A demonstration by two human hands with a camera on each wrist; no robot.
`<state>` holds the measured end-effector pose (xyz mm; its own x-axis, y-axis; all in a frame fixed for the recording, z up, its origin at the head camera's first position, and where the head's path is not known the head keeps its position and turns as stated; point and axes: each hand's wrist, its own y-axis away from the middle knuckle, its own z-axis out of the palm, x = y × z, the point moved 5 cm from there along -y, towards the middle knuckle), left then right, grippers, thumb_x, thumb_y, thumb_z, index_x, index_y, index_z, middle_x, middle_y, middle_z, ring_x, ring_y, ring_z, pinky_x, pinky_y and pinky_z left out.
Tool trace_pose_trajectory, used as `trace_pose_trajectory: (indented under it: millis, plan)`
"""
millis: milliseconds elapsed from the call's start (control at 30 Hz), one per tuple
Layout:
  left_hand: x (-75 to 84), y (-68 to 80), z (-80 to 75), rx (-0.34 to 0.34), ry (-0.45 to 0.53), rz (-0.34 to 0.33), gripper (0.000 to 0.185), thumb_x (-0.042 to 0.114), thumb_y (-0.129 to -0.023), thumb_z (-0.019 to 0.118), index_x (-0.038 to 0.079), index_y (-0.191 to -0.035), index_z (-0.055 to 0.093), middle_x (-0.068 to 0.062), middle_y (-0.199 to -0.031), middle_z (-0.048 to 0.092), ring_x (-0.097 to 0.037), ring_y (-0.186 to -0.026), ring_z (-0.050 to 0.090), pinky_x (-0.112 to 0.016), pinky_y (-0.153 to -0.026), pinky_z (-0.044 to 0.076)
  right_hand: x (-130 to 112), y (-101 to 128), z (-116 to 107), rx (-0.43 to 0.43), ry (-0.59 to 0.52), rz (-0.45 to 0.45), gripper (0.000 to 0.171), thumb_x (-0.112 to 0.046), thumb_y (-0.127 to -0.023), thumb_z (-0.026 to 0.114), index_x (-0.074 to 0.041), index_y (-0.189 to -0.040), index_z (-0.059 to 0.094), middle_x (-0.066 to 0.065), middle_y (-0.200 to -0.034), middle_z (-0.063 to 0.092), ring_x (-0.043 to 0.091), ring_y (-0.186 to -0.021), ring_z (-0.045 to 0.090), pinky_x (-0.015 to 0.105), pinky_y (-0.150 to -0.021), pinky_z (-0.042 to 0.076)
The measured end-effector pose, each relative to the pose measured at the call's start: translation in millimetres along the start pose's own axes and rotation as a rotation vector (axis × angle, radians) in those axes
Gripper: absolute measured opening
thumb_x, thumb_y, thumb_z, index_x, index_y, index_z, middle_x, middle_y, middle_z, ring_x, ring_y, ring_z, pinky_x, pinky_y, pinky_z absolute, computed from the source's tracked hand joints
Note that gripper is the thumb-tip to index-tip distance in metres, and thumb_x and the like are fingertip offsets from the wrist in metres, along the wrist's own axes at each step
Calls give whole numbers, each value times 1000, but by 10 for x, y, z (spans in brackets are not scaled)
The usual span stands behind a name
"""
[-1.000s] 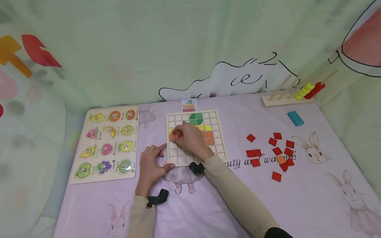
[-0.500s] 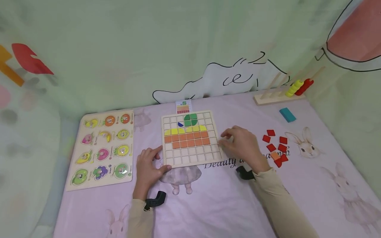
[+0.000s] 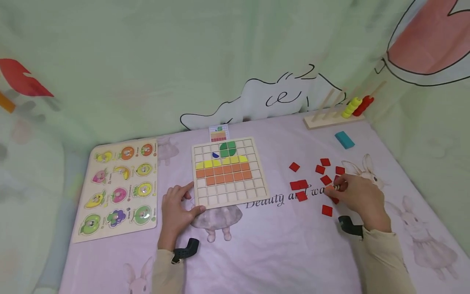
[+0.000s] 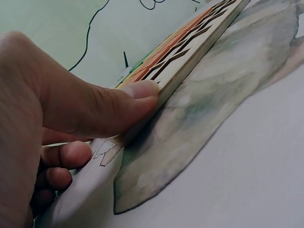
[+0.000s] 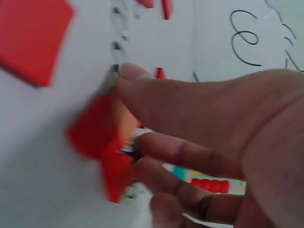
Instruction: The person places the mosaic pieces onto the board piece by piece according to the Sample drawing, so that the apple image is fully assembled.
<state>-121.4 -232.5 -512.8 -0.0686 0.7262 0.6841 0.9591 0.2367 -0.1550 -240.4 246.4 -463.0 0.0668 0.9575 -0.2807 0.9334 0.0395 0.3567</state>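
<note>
In the head view a wooden grid board bears green leaf-shaped pieces, a small blue piece, a row of yellow pieces and two rows of orange tiles. My left hand holds the board's near left corner, thumb on the front edge, index finger along the left side. Over the loose tiles at right is my right hand. Its thumb and index finger stand apart around an orange tile, which overlaps red tiles in the right wrist view.
Several red tiles lie scattered around my right hand. A fruit puzzle board lies at left. A picture card sits behind the grid board. At the back right are a teal block and a bead stand.
My right hand has moved from over the grid board out to the loose tiles at right. An orange tile now fills the left end of the upper orange row. The left hand stays at the corner.
</note>
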Motion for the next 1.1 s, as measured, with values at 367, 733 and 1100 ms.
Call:
trace_pose_trajectory:
  millis: [367,733,1100]
  plan:
    - [-15,0,-5,-8,9,-8,75,27,-66,95,4,-134,72,-4,-85,57,-19,-86,44,-41,-82,32,-1,-46,137,-39,-69,-10,42,-32,-90,83,2,-104,63,11,-80,64,24,-73,57,34,-59,46]
    - [-21,-4,-20,-7,10,-17,74,25,-66,94,4,-134,72,-5,-85,57,-21,-87,45,-42,-83,32,-392,-57,166,203,-216,-257,36,-21,-95,80,-2,-118,61,12,-85,65,25,-76,59,29,-58,49]
    - [-29,-7,3,16,8,13,74,23,-64,95,4,-132,73,-3,-84,56,-19,-87,45,-40,-82,32,-1420,-211,501,128,-475,-429,30,-25,-90,86,-8,-109,70,5,-78,71,19,-71,61,25,-60,46]
